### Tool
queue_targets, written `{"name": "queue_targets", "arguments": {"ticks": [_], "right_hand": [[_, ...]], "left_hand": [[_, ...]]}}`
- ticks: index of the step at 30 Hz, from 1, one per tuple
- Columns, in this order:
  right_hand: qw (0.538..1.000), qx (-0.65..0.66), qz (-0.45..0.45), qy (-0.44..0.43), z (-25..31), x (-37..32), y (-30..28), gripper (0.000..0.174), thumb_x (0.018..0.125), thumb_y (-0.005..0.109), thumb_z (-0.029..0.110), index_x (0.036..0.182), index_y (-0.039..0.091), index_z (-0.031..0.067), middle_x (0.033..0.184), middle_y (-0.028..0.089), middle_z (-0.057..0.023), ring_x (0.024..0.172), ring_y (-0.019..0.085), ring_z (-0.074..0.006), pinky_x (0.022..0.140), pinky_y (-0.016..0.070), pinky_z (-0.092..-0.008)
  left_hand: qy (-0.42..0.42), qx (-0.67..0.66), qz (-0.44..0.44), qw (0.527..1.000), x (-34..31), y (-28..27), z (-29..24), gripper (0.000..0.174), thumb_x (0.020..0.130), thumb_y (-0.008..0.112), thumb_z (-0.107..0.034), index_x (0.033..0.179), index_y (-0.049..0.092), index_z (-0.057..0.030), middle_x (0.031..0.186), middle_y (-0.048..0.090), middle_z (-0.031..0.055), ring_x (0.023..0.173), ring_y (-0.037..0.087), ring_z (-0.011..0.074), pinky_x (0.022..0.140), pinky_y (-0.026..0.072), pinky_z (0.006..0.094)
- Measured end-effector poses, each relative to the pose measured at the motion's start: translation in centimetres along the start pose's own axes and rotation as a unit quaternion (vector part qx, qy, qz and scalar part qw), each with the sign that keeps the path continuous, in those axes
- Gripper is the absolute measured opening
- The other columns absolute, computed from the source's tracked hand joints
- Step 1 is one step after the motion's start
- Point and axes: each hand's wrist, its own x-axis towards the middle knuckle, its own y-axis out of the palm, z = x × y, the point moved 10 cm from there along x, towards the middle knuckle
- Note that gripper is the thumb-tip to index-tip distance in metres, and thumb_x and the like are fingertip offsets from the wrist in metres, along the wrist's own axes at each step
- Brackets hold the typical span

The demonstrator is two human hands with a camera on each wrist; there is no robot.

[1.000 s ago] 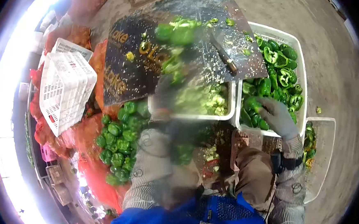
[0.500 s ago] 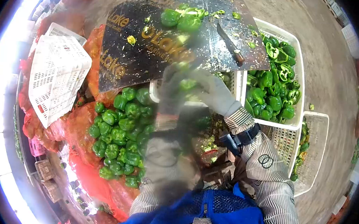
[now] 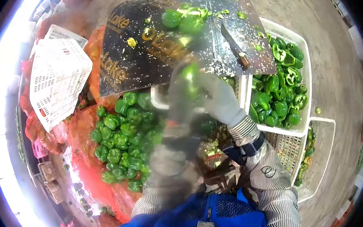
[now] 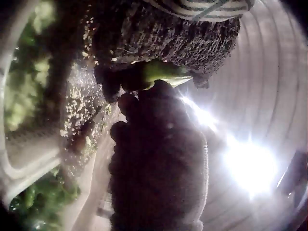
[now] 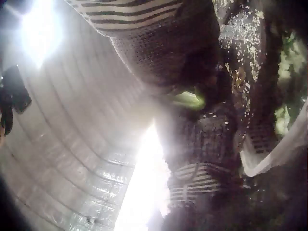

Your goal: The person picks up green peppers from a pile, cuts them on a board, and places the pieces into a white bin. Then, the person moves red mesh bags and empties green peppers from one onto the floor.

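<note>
Both gloved hands meet around a green bell pepper (image 3: pixel 191 74) in front of the dark board (image 3: pixel 140 75). My left hand (image 3: pixel 180 90), blurred in the head view, grips it from the left. My right hand (image 3: pixel 224 98) holds its other side. In the left wrist view a pale cut edge shows on the pepper (image 4: pixel 166 72), and gloved fingers hide the rest. The right wrist view shows a bright green piece of the pepper (image 5: pixel 190 99) between the two gloves. On the board lie several green peppers (image 3: pixel 183 21) and a knife (image 3: pixel 234 46) with a brown handle.
A white crate (image 3: pixel 308 100) of opened peppers stands right of the board. Under the board's near edge is another white crate (image 3: pixel 159 104). Whole green peppers (image 3: pixel 121 141) are piled on red mesh sacks (image 3: pixel 98 179) at left, near stacked white crates (image 3: pixel 59 77).
My right hand has left a green pepper in the right crate and come over to my left hand. Since then the hands have stayed together around a pepper.
</note>
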Motion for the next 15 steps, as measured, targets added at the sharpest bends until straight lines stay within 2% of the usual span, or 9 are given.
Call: {"name": "queue_targets", "arguments": {"ticks": [2, 3, 4, 5, 7, 9, 12, 13, 15], "right_hand": [[0.969, 0.233, 0.018, 0.080, -2.5, 0.5, 0.1, 0.029, 0.076, 0.061, 0.009, 0.104, 0.062, 0.0015, 0.096, 0.066, -0.0167, 0.085, 0.064, -0.0319, 0.077, 0.0529, -0.0399], [0.965, 0.239, 0.027, 0.100, -2.8, 0.3, -0.3, 0.026, 0.077, 0.061, 0.010, 0.101, 0.063, 0.0006, 0.084, 0.066, -0.0161, 0.079, 0.064, -0.0279, 0.074, 0.0518, -0.0383], [0.964, 0.234, -0.042, 0.116, -3.6, 0.1, -1.0, 0.020, 0.079, 0.060, 0.011, 0.097, 0.062, 0.0011, 0.082, 0.065, -0.0159, 0.075, 0.064, -0.0270, 0.071, 0.0508, -0.0395], [0.955, 0.260, -0.061, 0.128, -4.4, 0.0, -0.7, 0.019, 0.079, 0.060, 0.010, 0.096, 0.062, 0.0011, 0.082, 0.065, -0.0154, 0.074, 0.064, -0.0283, 0.071, 0.0509, -0.0403], [0.944, 0.287, -0.081, 0.144, -4.7, -0.8, -0.8, 0.019, 0.079, 0.061, 0.009, 0.095, 0.061, 0.0011, 0.081, 0.066, -0.0149, 0.074, 0.064, -0.0297, 0.071, 0.0510, -0.0411], [0.986, 0.149, -0.069, 0.032, -1.6, -0.8, -2.3, 0.018, 0.079, 0.060, 0.008, 0.096, 0.059, 0.0023, 0.078, 0.065, -0.0137, 0.074, 0.064, -0.0321, 0.070, 0.0509, -0.0422], [0.997, 0.009, -0.066, -0.041, 0.4, -0.9, -1.8, 0.019, 0.078, 0.061, 0.008, 0.096, 0.059, 0.0049, 0.081, 0.064, -0.0126, 0.077, 0.065, -0.0311, 0.071, 0.0507, -0.0429], [0.995, -0.010, -0.069, -0.076, 1.3, -1.5, -2.3, 0.019, 0.078, 0.064, 0.010, 0.096, 0.058, 0.0062, 0.086, 0.063, -0.0126, 0.080, 0.065, -0.0297, 0.072, 0.0502, -0.0434], [0.999, 0.038, -0.024, -0.030, 0.7, -1.7, -2.9, 0.025, 0.078, 0.066, 0.011, 0.101, 0.058, 0.0057, 0.089, 0.064, -0.0125, 0.083, 0.065, -0.0299, 0.074, 0.0510, -0.0430]], "left_hand": [[-0.037, 0.026, 0.052, 0.998, -0.4, 1.6, 0.2, 0.047, 0.101, 0.050, -0.028, 0.140, 0.042, -0.0032, 0.142, 0.046, 0.0131, 0.127, 0.049, 0.0245, 0.103, 0.0421, 0.0350], [-0.081, -0.189, 0.031, 0.978, -0.7, 2.4, 0.7, 0.046, 0.100, 0.050, -0.025, 0.139, 0.043, -0.0025, 0.142, 0.046, 0.0134, 0.127, 0.048, 0.0241, 0.104, 0.0416, 0.0346], [-0.121, -0.393, 0.003, 0.912, -1.2, 3.1, 0.9, 0.044, 0.100, 0.050, -0.022, 0.138, 0.044, -0.0017, 0.142, 0.046, 0.0138, 0.127, 0.048, 0.0237, 0.104, 0.0411, 0.0342], [-0.140, -0.196, 0.047, 0.969, -0.7, 3.0, -0.5, 0.046, 0.098, 0.055, -0.020, 0.139, 0.042, -0.0026, 0.137, 0.048, 0.0126, 0.119, 0.052, 0.0227, 0.099, 0.0484, 0.0348], [-0.142, -0.262, 0.027, 0.954, -1.3, 3.5, -1.5, 0.046, 0.098, 0.056, -0.022, 0.138, 0.043, -0.0041, 0.136, 0.049, 0.0123, 0.117, 0.052, 0.0218, 0.097, 0.0488, 0.0347], [-0.170, -0.316, 0.007, 0.933, -1.8, 3.3, -0.4, 0.048, 0.096, 0.061, -0.027, 0.137, 0.044, -0.0090, 0.133, 0.051, 0.0110, 0.115, 0.053, 0.0203, 0.095, 0.0485, 0.0331], [-0.229, -0.394, -0.043, 0.889, -2.6, 3.2, 1.1, 0.046, 0.095, 0.062, -0.030, 0.134, 0.046, -0.0097, 0.132, 0.054, 0.0095, 0.114, 0.055, 0.0189, 0.098, 0.0473, 0.0330], [-0.256, -0.363, -0.102, 0.890, -3.3, 2.8, 1.5, 0.030, 0.099, 0.050, -0.019, 0.125, 0.054, -0.0041, 0.117, 0.061, 0.0080, 0.099, 0.061, 0.0164, 0.080, 0.0527, 0.0264], [-0.230, -0.277, -0.087, 0.929, -3.8, 1.4, 2.5, 0.029, 0.099, 0.049, -0.019, 0.124, 0.055, -0.0039, 0.117, 0.061, 0.0091, 0.102, 0.061, 0.0188, 0.081, 0.0548, 0.0286]]}}
